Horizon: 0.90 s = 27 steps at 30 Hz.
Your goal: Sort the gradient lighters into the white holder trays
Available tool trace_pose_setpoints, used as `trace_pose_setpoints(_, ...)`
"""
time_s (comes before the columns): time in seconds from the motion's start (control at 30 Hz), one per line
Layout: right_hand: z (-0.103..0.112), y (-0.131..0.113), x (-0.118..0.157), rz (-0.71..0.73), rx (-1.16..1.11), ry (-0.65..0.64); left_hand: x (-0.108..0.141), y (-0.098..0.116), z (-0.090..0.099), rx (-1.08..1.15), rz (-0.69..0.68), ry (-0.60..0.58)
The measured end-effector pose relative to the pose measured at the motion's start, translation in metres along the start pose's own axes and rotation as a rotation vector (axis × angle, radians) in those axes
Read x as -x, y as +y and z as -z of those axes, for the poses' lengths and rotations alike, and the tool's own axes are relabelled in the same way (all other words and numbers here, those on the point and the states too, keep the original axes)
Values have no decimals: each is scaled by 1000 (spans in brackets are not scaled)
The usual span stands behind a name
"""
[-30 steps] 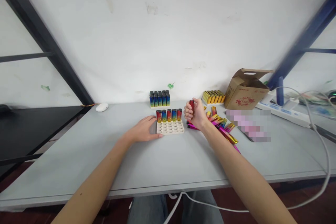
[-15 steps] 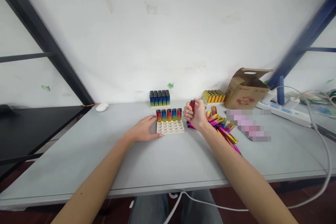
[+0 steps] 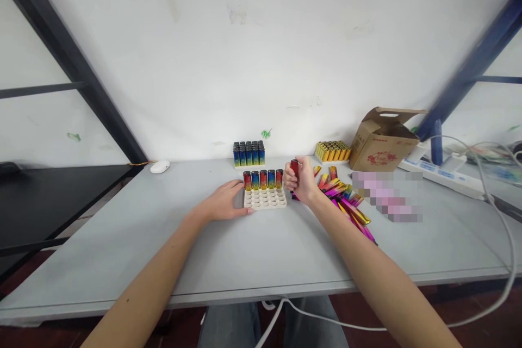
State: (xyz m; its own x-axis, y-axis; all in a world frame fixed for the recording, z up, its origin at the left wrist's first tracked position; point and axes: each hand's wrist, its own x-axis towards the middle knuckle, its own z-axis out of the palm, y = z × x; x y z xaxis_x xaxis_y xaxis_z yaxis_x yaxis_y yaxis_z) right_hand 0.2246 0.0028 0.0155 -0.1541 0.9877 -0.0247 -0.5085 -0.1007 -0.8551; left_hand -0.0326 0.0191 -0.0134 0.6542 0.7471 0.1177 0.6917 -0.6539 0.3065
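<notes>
A white tray with rows of holes [image 3: 265, 202] lies on the grey table, and red and blue lighters [image 3: 263, 180] stand upright along its back row. My left hand [image 3: 228, 199] rests at the tray's left side, thumb and fingers spread around its corner. To the right of the tray, my right hand [image 3: 300, 180] is closed around a red lighter [image 3: 294, 166], whose dark top shows above the fingers. Loose colourful lighters [image 3: 354, 212] lie in a pile beside and behind my right wrist.
Behind stand a tray of blue-green lighters [image 3: 249, 154] and a tray of yellow ones [image 3: 333, 151]. An open cardboard box [image 3: 381, 147], a power strip [image 3: 452, 176] and a white cable are on the right. A white oval object [image 3: 160, 167] lies at the back left.
My right hand has moved slightly left and down, toward the tray, with the red lighter still in it. My left hand keeps its place at the tray.
</notes>
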Motion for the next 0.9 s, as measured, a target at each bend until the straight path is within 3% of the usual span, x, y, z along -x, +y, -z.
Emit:
trace_pose_setpoints(0.2,-3,0,-2,101,121,-7,0,-1,-2,0,1,28)
trace_pose_setpoints(0.33,-6,0,0,340,312,41,-4,4,-7,5,-24,88)
trace_pose_setpoints(0.5,-16,6,11,681,778,-18,-7,11,-13,41,-41,130)
trace_pose_setpoints(0.67,-24,27,12,646,1000,-150,-7,10,-18,55,0,111)
trace_pose_setpoints(0.9,-16,41,4,640,1226,-109,-8,5,-22,43,14,92)
